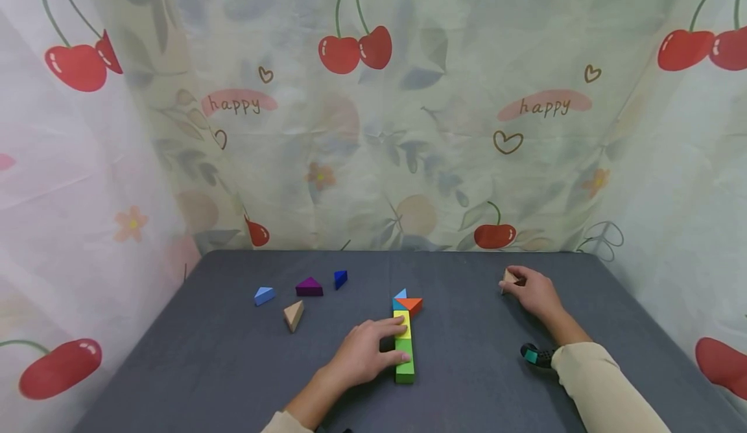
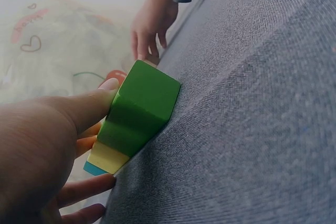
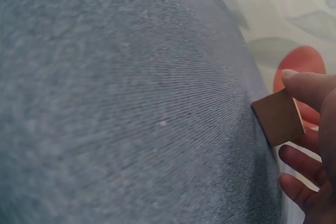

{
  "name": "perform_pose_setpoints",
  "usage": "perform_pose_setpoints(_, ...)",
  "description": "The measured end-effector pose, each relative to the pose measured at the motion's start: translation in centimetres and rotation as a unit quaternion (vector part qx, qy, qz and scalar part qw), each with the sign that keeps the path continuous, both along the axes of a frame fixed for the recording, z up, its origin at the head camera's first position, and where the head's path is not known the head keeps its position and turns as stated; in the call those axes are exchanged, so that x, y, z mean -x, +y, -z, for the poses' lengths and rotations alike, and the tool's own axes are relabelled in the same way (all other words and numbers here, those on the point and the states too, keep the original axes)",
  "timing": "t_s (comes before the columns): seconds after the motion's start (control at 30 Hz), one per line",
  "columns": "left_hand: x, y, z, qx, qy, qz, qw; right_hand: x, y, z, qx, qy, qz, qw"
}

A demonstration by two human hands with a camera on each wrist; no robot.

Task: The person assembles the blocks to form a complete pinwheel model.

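Observation:
In the head view my left hand (image 1: 366, 350) rests on a row of blocks. Its thumb touches the green block (image 1: 404, 369) and its fairly straight fingers lie over the yellow block (image 1: 401, 330). An orange triangular block (image 1: 412, 304) and light-blue triangular pieces (image 1: 399, 304) adjoin the row's far end. From the left wrist, the green block (image 2: 144, 98) shows its near end face, with the thumb on its edge. At the right, my right hand (image 1: 532, 295) pinches a plain wooden triangular block (image 1: 509, 277) between thumb and fingers. The right wrist view shows this wooden block (image 3: 279, 118) at the fingertips, close to the cloth.
Left of the row lie a light-blue triangular block (image 1: 264, 296), a purple one (image 1: 309, 287), a dark-blue one (image 1: 340, 280) and another plain wooden one (image 1: 294, 316). A grey cloth covers the table (image 1: 222, 368). Printed curtains (image 1: 379, 128) hang behind and at both sides.

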State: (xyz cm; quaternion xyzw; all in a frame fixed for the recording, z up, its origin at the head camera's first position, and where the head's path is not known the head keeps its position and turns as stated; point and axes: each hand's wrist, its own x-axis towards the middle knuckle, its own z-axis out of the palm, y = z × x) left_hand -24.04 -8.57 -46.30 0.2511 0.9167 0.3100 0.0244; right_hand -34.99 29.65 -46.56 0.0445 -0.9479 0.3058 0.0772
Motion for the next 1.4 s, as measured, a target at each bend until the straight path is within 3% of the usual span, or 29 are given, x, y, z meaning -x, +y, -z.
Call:
perform_pose_setpoints(0.3, 0.0, 0.0, 0.0, 0.001, -0.003, 0.000, 1.0000, -0.3, -0.1, -0.1, -0.004, -0.005, 0.025, 0.9997)
perform_pose_setpoints(0.67, -0.1, 0.0, -0.1, 0.002, -0.005, -0.002, 1.0000, 0.0, -0.7, -0.5, -0.026, 0.005, 0.026, 0.9993)
perform_pose_setpoints(0.97, -0.1, 0.0, 0.0, 0.003, -0.002, 0.001, 1.0000, 1.0, -2.4, -1.7, -0.030, 0.022, 0.021, 0.9991)
perform_pose_setpoints(1.4, 0.1, 0.0, 0.2, -0.006, 0.010, 0.004, 0.9999, 2.2, -6.1, -4.0, -0.027, 0.042, -0.019, 0.9986)
